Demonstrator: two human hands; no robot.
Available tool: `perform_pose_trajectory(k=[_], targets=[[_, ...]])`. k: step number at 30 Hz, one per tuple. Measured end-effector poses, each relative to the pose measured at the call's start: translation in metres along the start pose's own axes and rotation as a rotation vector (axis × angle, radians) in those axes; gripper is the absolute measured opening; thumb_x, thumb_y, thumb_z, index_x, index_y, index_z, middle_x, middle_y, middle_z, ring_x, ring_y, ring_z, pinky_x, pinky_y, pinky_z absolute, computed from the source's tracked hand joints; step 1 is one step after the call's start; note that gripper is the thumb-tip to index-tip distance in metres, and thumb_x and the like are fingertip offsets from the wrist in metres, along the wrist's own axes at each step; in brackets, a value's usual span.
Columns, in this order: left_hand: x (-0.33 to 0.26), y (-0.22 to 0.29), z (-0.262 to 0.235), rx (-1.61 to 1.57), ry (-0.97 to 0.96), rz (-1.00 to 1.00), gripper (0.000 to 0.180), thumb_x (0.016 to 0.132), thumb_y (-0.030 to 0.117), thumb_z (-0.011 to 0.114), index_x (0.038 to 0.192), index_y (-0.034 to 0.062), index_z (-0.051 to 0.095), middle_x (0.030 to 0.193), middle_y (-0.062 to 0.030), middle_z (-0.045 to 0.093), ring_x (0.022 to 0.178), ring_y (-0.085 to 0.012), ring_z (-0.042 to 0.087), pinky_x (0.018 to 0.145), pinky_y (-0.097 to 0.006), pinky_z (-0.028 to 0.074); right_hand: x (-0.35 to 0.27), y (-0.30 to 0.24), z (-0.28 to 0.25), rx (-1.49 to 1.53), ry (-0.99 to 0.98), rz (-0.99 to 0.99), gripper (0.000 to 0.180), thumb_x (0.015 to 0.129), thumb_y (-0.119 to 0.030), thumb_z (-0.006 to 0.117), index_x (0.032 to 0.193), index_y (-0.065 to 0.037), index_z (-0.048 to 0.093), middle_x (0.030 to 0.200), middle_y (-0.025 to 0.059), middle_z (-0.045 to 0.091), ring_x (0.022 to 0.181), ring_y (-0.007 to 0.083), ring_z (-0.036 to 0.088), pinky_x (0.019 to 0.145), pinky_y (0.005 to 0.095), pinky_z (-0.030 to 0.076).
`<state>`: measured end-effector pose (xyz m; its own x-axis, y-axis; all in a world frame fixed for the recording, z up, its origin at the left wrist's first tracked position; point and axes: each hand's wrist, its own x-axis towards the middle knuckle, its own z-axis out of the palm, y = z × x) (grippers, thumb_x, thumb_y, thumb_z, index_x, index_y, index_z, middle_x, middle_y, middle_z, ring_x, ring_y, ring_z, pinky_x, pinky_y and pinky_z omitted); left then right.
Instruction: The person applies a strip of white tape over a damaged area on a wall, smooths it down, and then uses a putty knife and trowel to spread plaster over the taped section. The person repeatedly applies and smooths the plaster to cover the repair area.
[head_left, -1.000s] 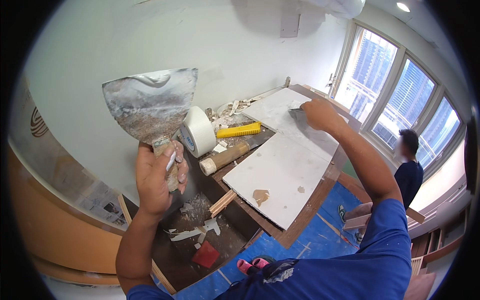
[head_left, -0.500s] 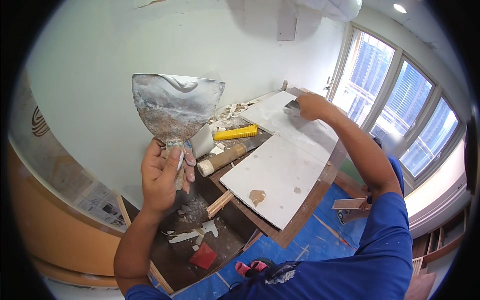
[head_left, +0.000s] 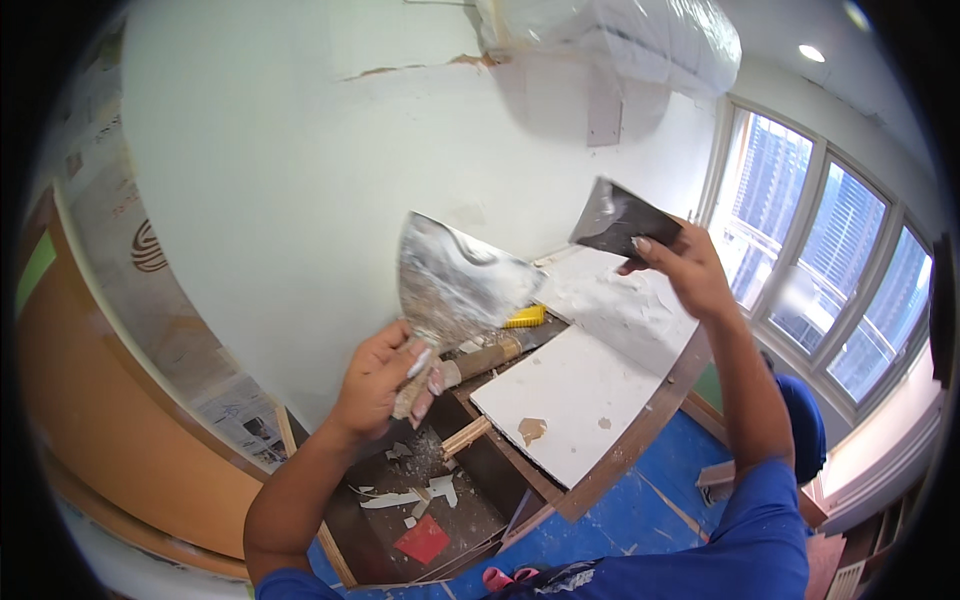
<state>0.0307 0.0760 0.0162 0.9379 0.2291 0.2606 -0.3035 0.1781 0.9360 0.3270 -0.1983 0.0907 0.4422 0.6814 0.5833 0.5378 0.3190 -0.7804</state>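
Note:
My left hand (head_left: 385, 380) is closed round the handle of a wide putty knife (head_left: 455, 285), its broad metal blade tilted up and to the right. White paste lies along the blade's upper edge. To the right, my right hand (head_left: 680, 265) grips a dark rectangular scraper blade (head_left: 622, 218), thumb on its near face. The two tools are apart, raised before the pale wall (head_left: 280, 180). Below them lies a white board (head_left: 575, 400) with a brown chipped patch. A second white board (head_left: 615, 300), smeared with paste, sits beyond it.
A yellow tool (head_left: 525, 317) and a tube (head_left: 480, 362) lie by the boards. Below, a dark open cabinet (head_left: 385, 545) holds scraps and a red piece (head_left: 422, 539). Blue sheeting (head_left: 625, 500) covers the floor. Windows (head_left: 835, 240) stand at right; a plastic-wrapped unit (head_left: 620, 45) hangs above.
My right hand has lifted the scraper blade off the far board and brought it up toward the putty knife. The putty knife has tilted to the right, and the view has tipped upward.

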Motion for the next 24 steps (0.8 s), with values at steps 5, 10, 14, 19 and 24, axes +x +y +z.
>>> perform_pose_trajectory(k=[5, 10, 14, 19, 24], targets=[[-0.008, 0.009, 0.020, -0.080, -0.120, -0.058, 0.018, 0.114, 0.019, 0.049, 0.115, 0.0025, 0.056, 0.081, -0.0122, 0.065, 0.050, -0.0139, 0.056, 0.040, -0.026, 0.046, -0.019, -0.008, 0.063, 0.098, -0.094, -0.536, 0.049, 0.100, 0.015, 0.057, 0.146, -0.001, 0.061, 0.135, 0.0209, 0.070, 0.122, 0.0326, 0.071, 0.106, 0.0445, 0.058], [-0.028, 0.016, 0.026, -0.067, -0.167, 0.020, 0.031, 0.112, 0.021, 0.050, 0.132, -0.0023, 0.053, 0.082, -0.0171, 0.065, 0.046, -0.0153, 0.056, 0.042, -0.026, 0.046, -0.024, -0.015, 0.089, -0.182, -0.152, -0.635, 0.062, 0.092, 0.022, 0.055, 0.146, -0.009, 0.062, 0.145, 0.0210, 0.066, 0.130, 0.0325, 0.068, 0.110, 0.0391, 0.054], [-0.065, 0.031, 0.033, 0.079, -0.049, 0.099, 0.022, 0.112, 0.014, 0.051, 0.126, -0.0016, 0.058, 0.083, -0.0135, 0.066, 0.055, -0.0136, 0.059, 0.050, -0.026, 0.048, -0.003, -0.002, 0.095, -0.588, -0.328, -0.496, 0.063, 0.093, 0.019, 0.053, 0.148, -0.010, 0.060, 0.143, 0.0207, 0.067, 0.124, 0.0317, 0.071, 0.108, 0.0390, 0.055], [-0.047, 0.040, 0.039, 1.208, 0.284, 0.874, 0.042, 0.101, 0.004, 0.067, 0.141, -0.0034, 0.057, 0.086, -0.0151, 0.067, 0.066, -0.0222, 0.066, 0.061, -0.036, 0.057, -0.014, -0.005, 0.082, 0.529, -0.028, 0.128, 0.037, 0.103, -0.005, 0.053, 0.138, 0.007, 0.056, 0.118, 0.0226, 0.073, 0.098, 0.0332, 0.076, 0.079, 0.0456, 0.065], [-0.046, 0.029, 0.047, 1.655, 0.243, 1.075, 0.067, 0.087, 0.001, 0.072, 0.151, -0.0007, 0.054, 0.086, -0.0131, 0.065, 0.071, -0.0282, 0.067, 0.062, -0.041, 0.057, -0.029, -0.023, 0.114, 1.115, -0.198, 0.464, 0.036, 0.103, -0.024, 0.051, 0.123, 0.004, 0.061, 0.104, 0.0187, 0.073, 0.082, 0.0291, 0.072, 0.052, 0.0357, 0.056]])
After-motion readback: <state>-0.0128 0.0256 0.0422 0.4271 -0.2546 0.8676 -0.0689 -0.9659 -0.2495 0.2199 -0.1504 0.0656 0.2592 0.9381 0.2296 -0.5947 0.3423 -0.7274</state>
